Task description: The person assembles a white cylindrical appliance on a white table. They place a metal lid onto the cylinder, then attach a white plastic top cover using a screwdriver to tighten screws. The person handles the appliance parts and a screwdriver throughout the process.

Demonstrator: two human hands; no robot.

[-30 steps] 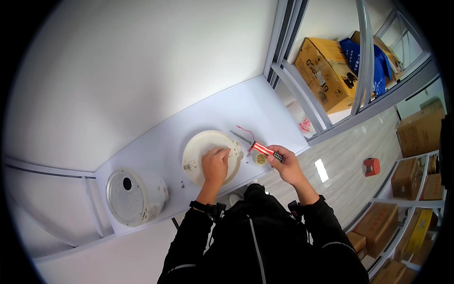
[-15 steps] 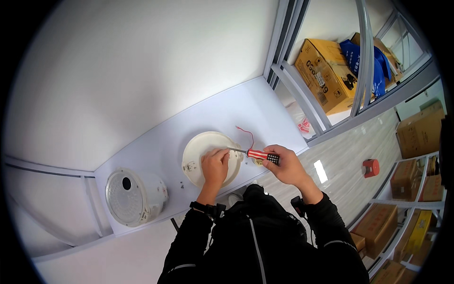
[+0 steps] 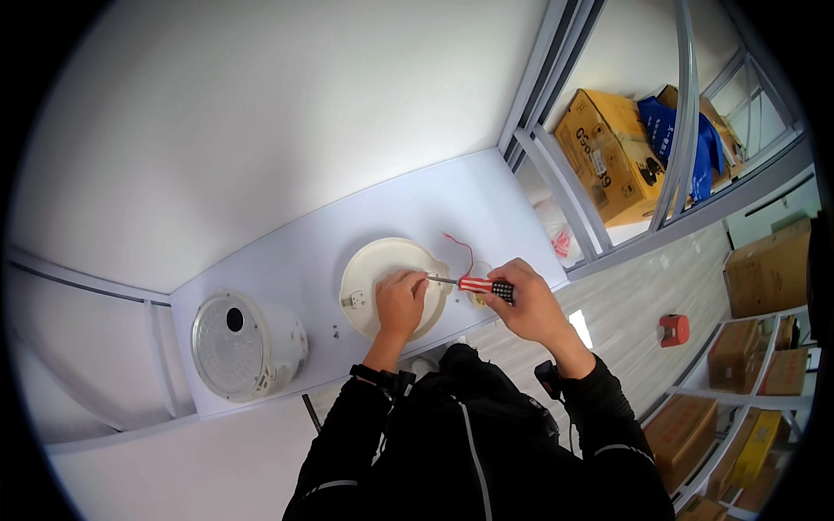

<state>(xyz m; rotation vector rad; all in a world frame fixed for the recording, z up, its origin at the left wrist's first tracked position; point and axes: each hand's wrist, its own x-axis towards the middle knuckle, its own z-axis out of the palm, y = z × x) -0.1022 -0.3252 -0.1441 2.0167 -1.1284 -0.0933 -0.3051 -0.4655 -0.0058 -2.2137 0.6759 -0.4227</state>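
A round cream-white plastic cover [image 3: 363,265], dish-like with small fittings at its rim, lies on the white shelf. My left hand [image 3: 400,304] rests over its middle, fingers bent together at the screwdriver's tip; whatever they pinch is too small to make out. In my right hand [image 3: 532,306] is a screwdriver [image 3: 483,285] with a red-and-white striped, black-checked handle. Its shaft points left, tip over the cover's right part. Behind the handle runs a thin red wire [image 3: 467,247]; a pale yellowish round piece [image 3: 477,300] is partly hidden under my right hand.
A white cylindrical appliance body [image 3: 287,343] stands at the shelf's left end. Small screws [image 3: 336,332] lie between it and the cover. A grey-framed rack holds a yellow-brown carton [image 3: 599,161] at the right. A red stool [image 3: 673,330] stands on the floor.
The whole view has shifted slightly. Both hands and the screwdriver keep nearly the same place over the cover, the tip still by my left fingers.
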